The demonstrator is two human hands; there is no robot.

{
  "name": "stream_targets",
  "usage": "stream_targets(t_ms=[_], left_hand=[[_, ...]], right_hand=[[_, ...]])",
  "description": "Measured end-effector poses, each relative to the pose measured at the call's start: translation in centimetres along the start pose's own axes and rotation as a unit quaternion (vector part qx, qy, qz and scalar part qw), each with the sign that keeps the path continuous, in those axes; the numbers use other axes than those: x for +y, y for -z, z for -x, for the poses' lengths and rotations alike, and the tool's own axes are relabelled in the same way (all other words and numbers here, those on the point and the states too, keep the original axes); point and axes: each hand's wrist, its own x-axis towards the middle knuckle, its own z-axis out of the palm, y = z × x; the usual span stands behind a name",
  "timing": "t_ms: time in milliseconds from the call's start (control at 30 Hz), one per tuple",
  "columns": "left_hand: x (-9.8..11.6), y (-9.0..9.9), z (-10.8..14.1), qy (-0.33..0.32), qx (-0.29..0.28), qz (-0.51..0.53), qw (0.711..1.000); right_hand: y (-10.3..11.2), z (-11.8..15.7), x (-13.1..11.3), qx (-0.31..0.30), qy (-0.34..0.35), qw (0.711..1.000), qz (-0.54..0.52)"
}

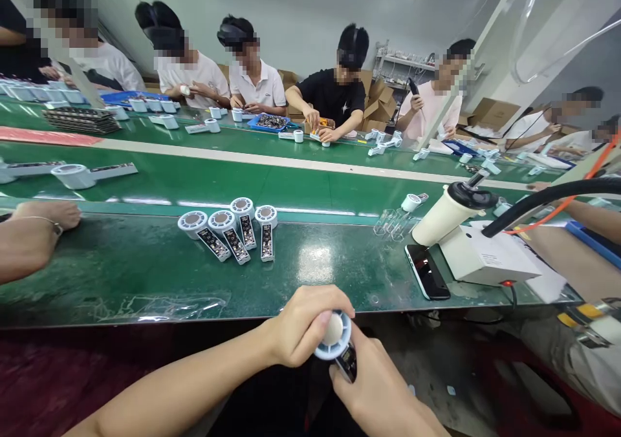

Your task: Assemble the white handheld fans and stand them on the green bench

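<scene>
Far left of the fingers [330, 297], on the green bench [140, 256], shows a co-worker's hand [46, 217], loosely curled, with a bracelet [57, 228] at the wrist. Farther from the fingers in that direction, takes in a pale-blue belt unit [74, 176] on the green belt [272, 181], round head left and long handle right, and beyond it a stack of dark boards [80, 120]. Nearer the fingers, left along the bench's near edge, has clear film [165, 308] lying flat. Ahead and left of the fingers, on the bench, has four matching units [222, 220] set close together, heads away, handles toward the near edge, dark circuit boards exposed. Well beyond these, past the belt, includes a blue tray [253, 124] of small parts.

With the left hand [308, 327], folds fingers over the round head of the held unit [338, 341], thumb laid on its face; holds it between both hands, just in front of the bench's near edge. With the right hand [376, 375], wraps the handle, leaving part of its dark board visible between the fingers.

Ahead and right of the fingers, has a clear plastic piece [388, 225] near a small unit [411, 202]; cannot tell whether touching. Farther right, shows a cream tumbler [434, 217] with a black lid, a phone [427, 272] flat just beside it, then a white box [485, 256] with a lit red light [507, 283] and a black hose [548, 201] arching rightward.
</scene>
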Motion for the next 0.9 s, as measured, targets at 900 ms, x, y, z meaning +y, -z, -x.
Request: stream_targets(t_ms=[900], left_hand=[[-4.7,-2.3,-1.4,0.166,-0.061,-0.1,0.979]], right_hand=[[-3.8,-6.3,9.5,0.013,-0.1,0.979,-0.176]])
